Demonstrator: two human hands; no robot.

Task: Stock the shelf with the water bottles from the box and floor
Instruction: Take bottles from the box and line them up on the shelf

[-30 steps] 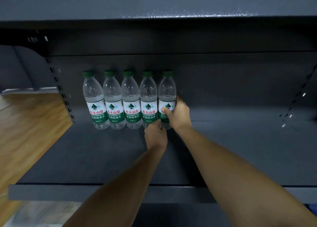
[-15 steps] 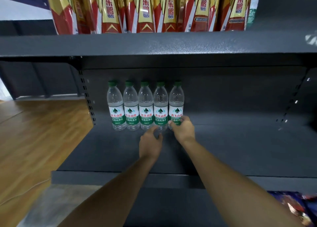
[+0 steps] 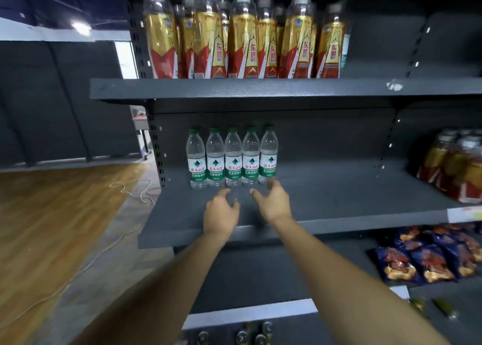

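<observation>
The fingers (image 3: pixel 224 192) of the left hand (image 3: pixel 220 214) are loosely spread and hold nothing, and the fingers (image 3: pixel 274 183) of the right hand (image 3: pixel 272 203) are likewise spread and slack, gripping nothing. Both hands hover side by side, slightly apart, over the front half of the middle shelf (image 3: pixel 339 196), a dark grey metal board that spans most of the view. To the left of the shelving lies a wooden floor (image 3: pixel 52 214). Above the hands, the upper shelf (image 3: pixel 260 88) carries a crowded group of gold-and-red drink bottles (image 3: pixel 242 41) with clear caps, standing upright. More gold-and-red bottles (image 3: pixel 456 167) stand at the far right of the middle shelf, blurred. The water bottles (image 3: pixel 233 159), five of them with green caps and green-and-white labels, stand upright in a tight row touching one another at the back left of the middle shelf, against its rear panel. The right hand's fingertips reach just in front of the base of the rightmost bottle; whether they touch it cannot be told. The left hand is near the row but apart from it. Below right, dark blue snack bags (image 3: pixel 430 261) lie on a lower shelf. A thin pale cord (image 3: pixel 135 188) trails across the floor beside the shelving.
</observation>
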